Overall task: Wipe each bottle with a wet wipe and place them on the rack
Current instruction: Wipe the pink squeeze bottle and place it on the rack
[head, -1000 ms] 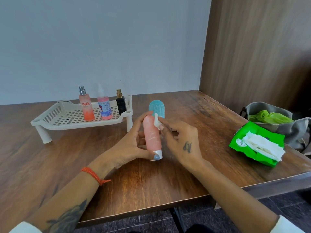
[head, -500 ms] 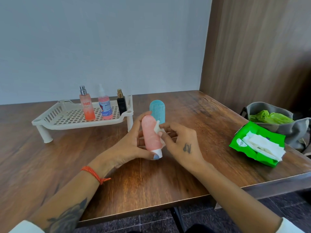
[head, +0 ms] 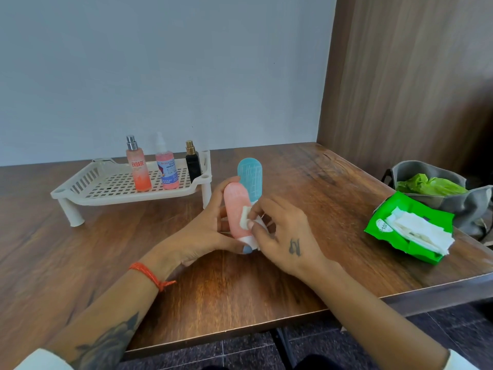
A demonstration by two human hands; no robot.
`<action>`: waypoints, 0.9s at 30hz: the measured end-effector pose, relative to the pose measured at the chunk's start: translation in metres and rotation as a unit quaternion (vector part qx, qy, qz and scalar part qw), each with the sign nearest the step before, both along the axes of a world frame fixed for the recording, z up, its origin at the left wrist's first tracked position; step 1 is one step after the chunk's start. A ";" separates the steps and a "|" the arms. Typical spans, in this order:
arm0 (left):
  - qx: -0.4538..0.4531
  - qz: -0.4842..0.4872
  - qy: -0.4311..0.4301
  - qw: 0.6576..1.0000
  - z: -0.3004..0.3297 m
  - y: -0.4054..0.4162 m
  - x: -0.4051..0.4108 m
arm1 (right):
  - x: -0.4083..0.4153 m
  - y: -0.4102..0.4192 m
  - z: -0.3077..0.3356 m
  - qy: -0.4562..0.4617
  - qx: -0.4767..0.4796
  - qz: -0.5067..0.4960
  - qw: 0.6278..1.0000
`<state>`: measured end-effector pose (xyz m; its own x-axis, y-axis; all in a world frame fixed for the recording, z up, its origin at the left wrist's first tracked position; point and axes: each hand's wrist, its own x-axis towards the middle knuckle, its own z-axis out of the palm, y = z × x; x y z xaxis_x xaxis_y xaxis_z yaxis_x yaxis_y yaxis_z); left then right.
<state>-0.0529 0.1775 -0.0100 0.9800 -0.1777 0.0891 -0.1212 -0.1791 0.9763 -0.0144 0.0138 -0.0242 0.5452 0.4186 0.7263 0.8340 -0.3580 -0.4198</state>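
Note:
My left hand (head: 202, 231) grips a pink rounded bottle (head: 236, 206) with a white cap at its lower end, held upright above the table's middle. My right hand (head: 282, 236) pinches a small folded wet wipe (head: 245, 221) against the bottle's lower right side. Just behind it a blue rounded bottle (head: 249, 176) stands on the table. The white plastic rack (head: 80, 182) sits at the back left. On it stand an orange spray bottle (head: 138, 169), a pink spray bottle (head: 166, 169) and a small black bottle (head: 192, 164).
A green wet-wipe pack (head: 408, 231) lies open at the table's right edge, white wipes spilling out. Behind it sits a grey bag (head: 453, 201) holding green plastic. A wooden wall panel rises on the right. The table's front edge runs close below my forearms.
My right hand has slid the wipe down the pink bottle, from near its top to its lower part. My left hand keeps its hold on the bottle.

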 end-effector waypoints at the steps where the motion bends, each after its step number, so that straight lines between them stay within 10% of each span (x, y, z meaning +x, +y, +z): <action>1: 0.001 0.001 0.000 1.000 -0.001 0.000 0.001 | 0.002 0.000 -0.001 0.030 -0.003 -0.010 0.999; 5: 0.009 0.004 -0.006 1.000 -0.002 0.000 0.001 | 0.007 -0.001 -0.002 0.130 0.019 -0.029 0.991; 13: -0.013 -0.004 -0.012 1.000 -0.001 0.001 -0.002 | -0.005 -0.002 0.000 -0.066 -0.040 0.059 0.995; 21: -0.024 -0.005 -0.011 1.000 -0.001 0.000 0.000 | 0.006 -0.004 -0.006 0.035 -0.038 -0.003 0.999; 27: -0.018 0.003 -0.004 1.000 -0.001 0.001 0.001 | 0.014 -0.001 0.008 0.042 0.129 -0.050 0.989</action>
